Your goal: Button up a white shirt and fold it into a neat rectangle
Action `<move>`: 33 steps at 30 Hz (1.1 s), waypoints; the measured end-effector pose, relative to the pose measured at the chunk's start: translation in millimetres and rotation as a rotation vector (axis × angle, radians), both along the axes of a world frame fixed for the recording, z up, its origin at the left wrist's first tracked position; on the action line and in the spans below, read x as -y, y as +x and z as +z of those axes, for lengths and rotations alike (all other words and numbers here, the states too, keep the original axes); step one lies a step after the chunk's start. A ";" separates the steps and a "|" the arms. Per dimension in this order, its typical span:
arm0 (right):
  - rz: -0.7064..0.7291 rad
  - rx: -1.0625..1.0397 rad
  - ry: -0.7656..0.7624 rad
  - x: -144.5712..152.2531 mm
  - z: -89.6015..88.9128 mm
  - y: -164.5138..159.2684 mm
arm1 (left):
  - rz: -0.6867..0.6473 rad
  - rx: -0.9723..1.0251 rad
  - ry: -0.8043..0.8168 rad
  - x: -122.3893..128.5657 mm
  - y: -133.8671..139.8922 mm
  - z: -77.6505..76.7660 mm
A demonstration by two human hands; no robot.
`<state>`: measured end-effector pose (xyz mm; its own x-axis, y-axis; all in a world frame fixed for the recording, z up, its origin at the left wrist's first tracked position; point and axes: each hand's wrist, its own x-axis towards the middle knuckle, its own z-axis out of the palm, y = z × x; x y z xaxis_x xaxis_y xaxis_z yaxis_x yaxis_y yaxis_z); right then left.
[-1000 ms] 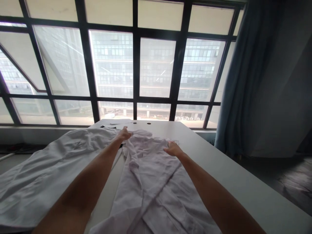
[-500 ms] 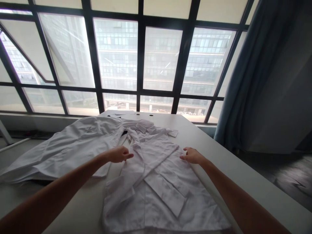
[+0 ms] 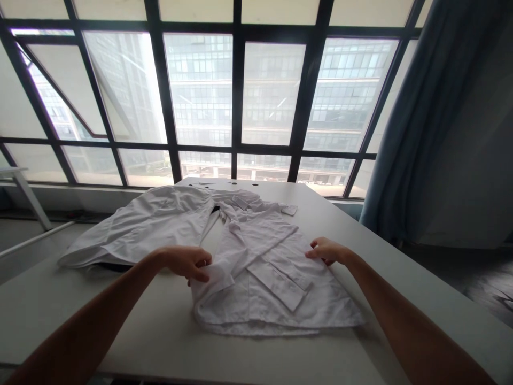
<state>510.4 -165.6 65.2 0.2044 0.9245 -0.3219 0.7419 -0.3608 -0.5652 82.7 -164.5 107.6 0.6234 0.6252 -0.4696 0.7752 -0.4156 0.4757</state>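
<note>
A white shirt (image 3: 264,283) lies on the table with its sleeves folded across its body and its hem towards me. My left hand (image 3: 184,263) is closed on the shirt's left side, pinching a raised bit of cloth between thumb and fingers. At the opposite side edge, my right hand (image 3: 326,251) pinches the cloth with curled fingers, part of them hidden under the hand. The shirt's collar end lies away from me, rumpled.
More white garments (image 3: 156,224) lie spread to the left, touching the shirt at the far end. Both rest on a white table (image 3: 168,347). Behind stand tall black-framed windows (image 3: 236,96), with a blue curtain (image 3: 401,149) at the right. A white metal frame (image 3: 32,200) stands at left.
My left hand has come lower and taken hold of the shirt's left side, lifting the cloth. My right hand has closed at the right edge. The hem now shows fully.
</note>
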 end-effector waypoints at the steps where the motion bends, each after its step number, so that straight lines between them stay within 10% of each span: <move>1: 0.000 -0.020 -0.017 1.3 1.9 -0.9 | 0.024 0.038 -0.058 5.7 1.6 4.1; 6: 0.005 -0.060 -0.074 2.7 4.4 1.8 | 0.068 0.237 -0.153 35.6 24.8 11.3; 16: 0.298 -0.062 -0.200 16.4 19.1 15.9 | -0.045 0.194 -0.355 70.2 70.1 -25.8; 23: 0.357 -0.074 -0.259 28.2 31.0 9.2 | -0.208 -0.108 0.344 60.1 39.7 -12.4; 33: 0.477 -0.213 -0.223 35.3 46.9 3.8 | -0.187 -0.198 0.362 69.0 33.2 -12.3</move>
